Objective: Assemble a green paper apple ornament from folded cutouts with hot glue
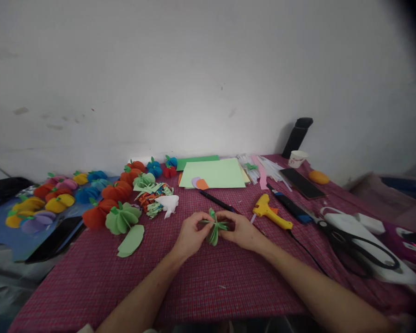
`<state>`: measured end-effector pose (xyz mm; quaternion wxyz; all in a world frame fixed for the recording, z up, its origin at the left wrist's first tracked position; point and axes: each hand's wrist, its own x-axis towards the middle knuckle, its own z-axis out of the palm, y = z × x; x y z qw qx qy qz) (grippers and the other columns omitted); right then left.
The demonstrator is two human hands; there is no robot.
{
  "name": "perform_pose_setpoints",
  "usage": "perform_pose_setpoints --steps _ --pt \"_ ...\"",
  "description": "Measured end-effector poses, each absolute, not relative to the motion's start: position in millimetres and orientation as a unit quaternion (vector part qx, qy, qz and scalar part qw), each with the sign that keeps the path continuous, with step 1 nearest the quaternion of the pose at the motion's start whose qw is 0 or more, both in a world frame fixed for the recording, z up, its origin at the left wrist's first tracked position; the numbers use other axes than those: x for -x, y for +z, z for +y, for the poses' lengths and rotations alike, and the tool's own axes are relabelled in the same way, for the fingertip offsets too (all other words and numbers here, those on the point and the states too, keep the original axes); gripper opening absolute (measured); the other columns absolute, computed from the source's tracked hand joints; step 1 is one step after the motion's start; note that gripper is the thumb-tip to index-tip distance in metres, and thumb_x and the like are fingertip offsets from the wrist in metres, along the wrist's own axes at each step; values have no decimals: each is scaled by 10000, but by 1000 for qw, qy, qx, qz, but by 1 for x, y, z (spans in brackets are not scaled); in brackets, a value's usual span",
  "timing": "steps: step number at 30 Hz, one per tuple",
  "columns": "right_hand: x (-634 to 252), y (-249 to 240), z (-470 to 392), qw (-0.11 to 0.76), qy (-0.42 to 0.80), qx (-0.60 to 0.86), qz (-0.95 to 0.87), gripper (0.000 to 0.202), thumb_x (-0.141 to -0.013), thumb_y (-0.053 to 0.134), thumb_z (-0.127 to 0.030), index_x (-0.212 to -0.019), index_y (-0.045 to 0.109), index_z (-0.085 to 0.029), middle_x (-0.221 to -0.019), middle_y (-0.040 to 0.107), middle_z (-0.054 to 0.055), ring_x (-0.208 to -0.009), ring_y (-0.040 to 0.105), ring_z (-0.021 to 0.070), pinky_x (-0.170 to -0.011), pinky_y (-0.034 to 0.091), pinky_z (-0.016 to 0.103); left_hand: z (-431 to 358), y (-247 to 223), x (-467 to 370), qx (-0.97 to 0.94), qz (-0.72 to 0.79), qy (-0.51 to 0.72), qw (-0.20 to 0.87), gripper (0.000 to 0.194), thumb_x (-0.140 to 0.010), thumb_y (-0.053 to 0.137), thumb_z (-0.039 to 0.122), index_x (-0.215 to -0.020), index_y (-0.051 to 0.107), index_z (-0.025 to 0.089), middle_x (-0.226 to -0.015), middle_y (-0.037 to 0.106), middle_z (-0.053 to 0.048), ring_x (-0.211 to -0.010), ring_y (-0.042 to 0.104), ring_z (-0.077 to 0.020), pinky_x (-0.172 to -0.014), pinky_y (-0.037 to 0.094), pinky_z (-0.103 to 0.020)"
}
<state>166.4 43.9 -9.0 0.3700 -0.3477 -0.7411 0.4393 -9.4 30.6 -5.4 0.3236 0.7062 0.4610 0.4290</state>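
Between my two hands is a small green paper craft [213,234] with folded petals fanned out, held above the red checked tablecloth [208,282]. My left hand [193,232] pinches its left side with thumb and forefinger. On the other side, my right hand [241,229] has its fingers closed on the right petals. Left of them lie a light green paper pumpkin [122,218] and loose green paper pieces [131,241]. A yellow glue gun [271,212] rests to the right of my right hand.
Colourful paper pumpkins [117,191] crowd the left. Paper scraps [154,198] and green sheets [213,174] lie behind my hands. On the right are black scissors [358,245], a phone [302,183], a utility knife [291,206], a paper cup [297,159] and a black bottle [297,137].
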Motion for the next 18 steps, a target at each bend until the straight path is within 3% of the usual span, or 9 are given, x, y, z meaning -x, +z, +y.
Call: perform_pose_setpoints --steps 4,8,10,13,15,18 --pt "-167 -9 44 374 469 314 -736 274 -735 547 -140 -988 631 -203 -951 659 17 -880 598 165 -806 461 303 31 -4 10 -725 462 445 249 109 -711 581 169 -813 611 192 -888 598 -34 -902 536 -174 -833 398 -312" --pt "-171 -8 46 380 451 323 -740 233 -750 557 -172 -957 660 -200 -883 678 26 -802 612 162 -744 474 291 32 -2 13 -700 489 471 221 487 -638 659 180 -1099 507 214 -1093 551 -54 -1036 487 -196 -895 365 -338" --pt "-172 -7 46 378 425 332 -752 222 -752 552 -168 -935 672 -204 -865 681 26 -794 609 160 -740 470 288 34 -3 14 -714 481 442 251 381 -672 635 204 -1044 555 215 -1016 593 -40 -954 527 -179 -827 402 -304" --pt "-173 -6 47 375 396 356 -759 209 -746 550 -162 -907 679 -199 -850 684 28 -775 607 156 -729 469 281 36 -7 15 -731 482 400 272 81 -720 587 232 -776 630 191 -775 626 -7 -764 553 -146 -709 422 -257" --pt "-173 -6 48 370 379 374 -761 194 -737 558 -161 -883 682 -193 -832 685 28 -759 607 155 -714 470 275 36 -8 15 -727 490 398 272 61 -716 586 227 -713 628 182 -718 621 1 -713 548 -137 -675 419 -244" --pt "-173 -7 48 361 349 386 -774 174 -732 566 -158 -850 687 -199 -807 683 24 -749 600 153 -703 462 266 36 -7 14 -726 478 411 275 91 -716 589 219 -785 641 191 -782 643 -6 -744 557 -139 -688 419 -243"
